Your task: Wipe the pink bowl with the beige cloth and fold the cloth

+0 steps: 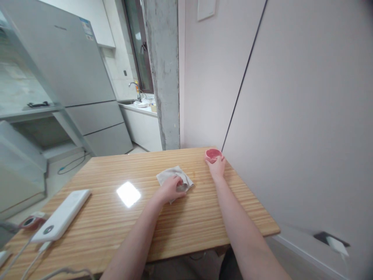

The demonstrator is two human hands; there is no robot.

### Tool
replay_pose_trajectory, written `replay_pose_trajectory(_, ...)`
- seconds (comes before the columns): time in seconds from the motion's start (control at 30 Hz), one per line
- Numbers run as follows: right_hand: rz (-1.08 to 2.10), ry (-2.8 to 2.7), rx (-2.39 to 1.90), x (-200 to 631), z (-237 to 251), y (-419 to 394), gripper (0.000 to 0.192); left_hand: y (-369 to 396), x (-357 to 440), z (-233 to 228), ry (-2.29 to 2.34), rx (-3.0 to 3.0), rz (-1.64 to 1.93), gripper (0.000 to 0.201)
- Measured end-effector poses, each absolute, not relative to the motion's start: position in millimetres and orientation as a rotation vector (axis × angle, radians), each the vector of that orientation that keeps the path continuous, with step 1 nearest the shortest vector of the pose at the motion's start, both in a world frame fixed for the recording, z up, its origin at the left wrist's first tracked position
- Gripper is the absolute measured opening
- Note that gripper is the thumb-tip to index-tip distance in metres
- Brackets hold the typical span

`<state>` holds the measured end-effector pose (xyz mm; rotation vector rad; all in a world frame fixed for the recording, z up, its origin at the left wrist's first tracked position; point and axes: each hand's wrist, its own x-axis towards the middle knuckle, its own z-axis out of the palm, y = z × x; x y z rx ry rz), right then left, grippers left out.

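- Where the table (107, 171) is bordered by the wall (291, 97), the pink bowl (213, 153) is gripped by the right hand (216, 166) near the far corner.
- The cloth (172, 172) is partly covered by the left hand (171, 189), fingers curled; their hold cannot be told.
- Open room is left between cloth and power bank (65, 214).

Across the lower half, a bench (105, 171) is showing streaky wood grain under a glossy finish that is reflecting white light. Near the centre, a cloth (171, 172) is looking soft, matt and creased; to its right, a bowl (213, 153) is showing smooth pink sides, plastic or ceramic. At lower left, a power bank (64, 214) is presenting smooth plastic. At upper centre, a pillar (166, 74) is baring rough concrete; the wall (294, 116) at right is looking smooth and matt.
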<state>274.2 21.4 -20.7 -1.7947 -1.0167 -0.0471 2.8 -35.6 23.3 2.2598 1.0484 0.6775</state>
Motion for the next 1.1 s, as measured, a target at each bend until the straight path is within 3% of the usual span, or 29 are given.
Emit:
replay_pose_trajectory(0.13, 0.013, -1.001, -1.822, 274, -22, 22, 0.044, -35, 1, 20, 1.048, 2.328, 0.589, 0.026)
replay_pose_trajectory(0.37, -0.082, -1.052, -1.776, 251, 3, 14, 0.058, -32, 1, 18, 1.084, 2.299, 0.611, 0.007)
replay_pose_trajectory(0.43, 0.047, -1.249, -1.6, 234, 11, 11, 0.045, -31, 0, 18, 1.083, 2.34, 0.599, 0.007)
replay_pose_trajectory(0.57, 0.598, -1.462, -1.452, 197, 8, 0, 0.012, -32, -2, 19, 1.182, 2.439, 0.613, 0.012)
replay_pose_trajectory(0.67, 0.755, -1.642, -1.63, 181, 2, -10, 0.023, -31, -1, 24, 1.382, 2.403, 0.607, 0.01)
replay_pose_trajectory(0.87, 0.933, -1.914, -1.752, 183, 12, -6, 0.007, -17, -24, 44, 1.715, 1.96, 0.931, 0.018)
replay_pose_trajectory(1.0, 0.815, -1.391, -1.702, 198, 11, 10, 0.032, -1, -59, 45, 1.922, 1.636, 1.297, 0.024)
replay_pose_trajectory(1.1, 0.665, -1.299, -1.712, 206, 4, 15, 0.049, 7, -75, 36, 2.093, 1.652, 1.029, 0.03)
